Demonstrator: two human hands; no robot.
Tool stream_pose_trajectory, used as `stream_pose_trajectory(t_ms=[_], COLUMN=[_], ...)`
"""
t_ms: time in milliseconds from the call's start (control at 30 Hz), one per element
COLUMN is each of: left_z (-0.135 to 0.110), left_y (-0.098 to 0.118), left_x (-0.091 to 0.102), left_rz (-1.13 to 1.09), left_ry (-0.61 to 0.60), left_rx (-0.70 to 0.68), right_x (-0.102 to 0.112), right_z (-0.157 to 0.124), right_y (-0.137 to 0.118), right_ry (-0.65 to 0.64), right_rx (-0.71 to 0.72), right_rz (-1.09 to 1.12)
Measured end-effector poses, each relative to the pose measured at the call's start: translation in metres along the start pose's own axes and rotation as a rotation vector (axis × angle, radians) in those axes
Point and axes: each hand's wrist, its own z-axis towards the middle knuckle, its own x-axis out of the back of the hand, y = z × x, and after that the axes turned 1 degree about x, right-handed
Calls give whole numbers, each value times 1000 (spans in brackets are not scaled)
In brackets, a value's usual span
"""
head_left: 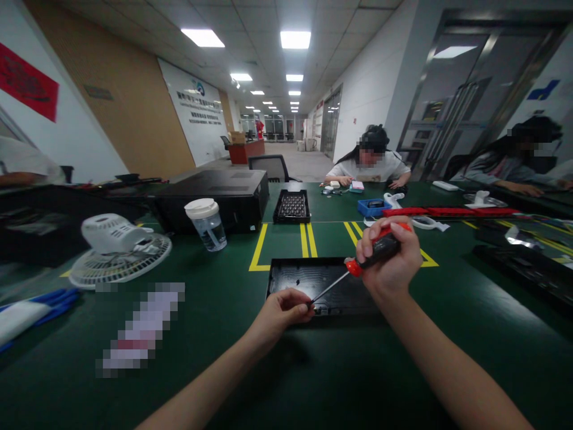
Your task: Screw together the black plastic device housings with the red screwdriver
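My right hand point(394, 260) is wrapped round the red and black handle of a screwdriver point(332, 286). Its thin metal shaft slants down to the left, ending at the fingertips of my left hand point(286, 309). Thumb and fingers of that hand are pinched together at the screwdriver's tip, over the near edge of a shallow black plastic tray-like case point(322, 272). What the pinch holds is too small and covered to make out. The case lies flat, its open side up, and my left hand hides part of its near rim.
A lidded cup point(206, 224), a white fan point(119, 245) and a large black box point(215, 197) stand at the left. A black tray of small parts point(292, 206) lies behind the case. A blue bin point(373, 207) is farther right; people sit across the table.
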Motion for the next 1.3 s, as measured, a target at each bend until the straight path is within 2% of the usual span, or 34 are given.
stream_pose_trajectory(t_ms=[433, 700, 867, 1033, 1167, 1300], left_z=[-1, -3, -4, -4, 0, 4], left_y=[1, -2, -4, 1, 8, 16], left_x=[-3, -8, -8, -5, 3, 15], left_rz=[-57, -137, -120, -23, 125, 541], left_ry=[10, -13, -50, -5, 53, 190], left_rx=[44, 98, 95, 47, -55, -224], right_x=[-1, -3, -5, -5, -2, 2], right_z=[-1, -4, -6, -6, -2, 3], right_y=[-2, -11, -15, -16, -16, -11], right_ry=[-71, -259, -306, -287, -260, -234], right_rx=[5, -13, -5, -1, 31, 58], right_rz=[43, 81, 85, 65, 34, 8])
